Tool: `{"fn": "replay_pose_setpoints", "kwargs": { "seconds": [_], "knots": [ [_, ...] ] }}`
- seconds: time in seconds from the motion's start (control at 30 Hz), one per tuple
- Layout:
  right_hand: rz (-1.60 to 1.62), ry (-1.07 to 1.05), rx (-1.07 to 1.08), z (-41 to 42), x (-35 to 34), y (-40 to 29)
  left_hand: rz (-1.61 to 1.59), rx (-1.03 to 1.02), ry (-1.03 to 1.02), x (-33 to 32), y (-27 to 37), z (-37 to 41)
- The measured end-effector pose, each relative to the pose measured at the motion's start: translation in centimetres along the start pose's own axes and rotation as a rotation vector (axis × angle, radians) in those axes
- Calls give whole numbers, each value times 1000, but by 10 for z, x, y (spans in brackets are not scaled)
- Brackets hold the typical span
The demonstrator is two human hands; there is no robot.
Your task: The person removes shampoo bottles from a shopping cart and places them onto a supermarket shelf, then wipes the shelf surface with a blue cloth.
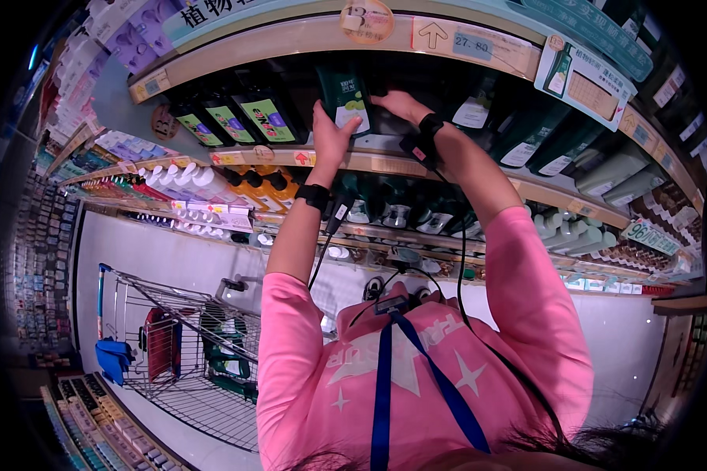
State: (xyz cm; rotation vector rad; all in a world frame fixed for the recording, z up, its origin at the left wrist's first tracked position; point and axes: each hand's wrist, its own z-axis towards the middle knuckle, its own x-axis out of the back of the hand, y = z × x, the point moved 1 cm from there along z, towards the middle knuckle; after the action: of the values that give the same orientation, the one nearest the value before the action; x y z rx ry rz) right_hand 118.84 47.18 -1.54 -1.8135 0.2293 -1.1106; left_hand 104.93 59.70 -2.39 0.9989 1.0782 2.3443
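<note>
A dark green shampoo-type bottle [343, 97] with a white-and-green label stands at the front of the upper shelf, its top shaded by the shelf above. My left hand [331, 132] grips its lower left side, thumb across the front. At its right edge is my right hand [402, 106], fingertips close against the bottle; whether they press on it is hard to see. To the left are several black bottles [268, 118] with bright green labels. Right of my right hand, more dark green bottles [474, 106] stand on the same shelf [383, 163].
A price rail [477, 44] overhangs the bottles. Lower shelves hold orange pump bottles [268, 185] and dark green pump bottles [396, 206]. At lower left, a wire shopping cart [182, 377] carries green bottles [227, 341]. Black cables [463, 265] run from both wristbands.
</note>
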Motion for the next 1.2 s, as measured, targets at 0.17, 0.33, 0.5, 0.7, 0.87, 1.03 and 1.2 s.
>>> {"fn": "replay_pose_setpoints", "kwargs": {
  "seconds": [0.17,0.33,0.5,0.7,0.87,1.03,1.2],
  "knots": [
    [31,-104,44,3,2,-5,-26,-1,-12,1,0,2],
    [390,-88,84,8,-2,-8,-9,-7,39,0,-10,4],
    [483,-20,313,5,-7,-22,-23,-58,52,3,-15,9],
    [347,102,383,28,-7,-3,41,-91,98,4,-6,4],
    [318,78,329,13,19,28,196,-369,289,6,30,-12],
    [303,137,283,-11,34,42,154,-694,80,-23,54,-25],
    [169,313,295,-42,31,23,-48,-172,-41,-68,37,-13]
  ]
}}
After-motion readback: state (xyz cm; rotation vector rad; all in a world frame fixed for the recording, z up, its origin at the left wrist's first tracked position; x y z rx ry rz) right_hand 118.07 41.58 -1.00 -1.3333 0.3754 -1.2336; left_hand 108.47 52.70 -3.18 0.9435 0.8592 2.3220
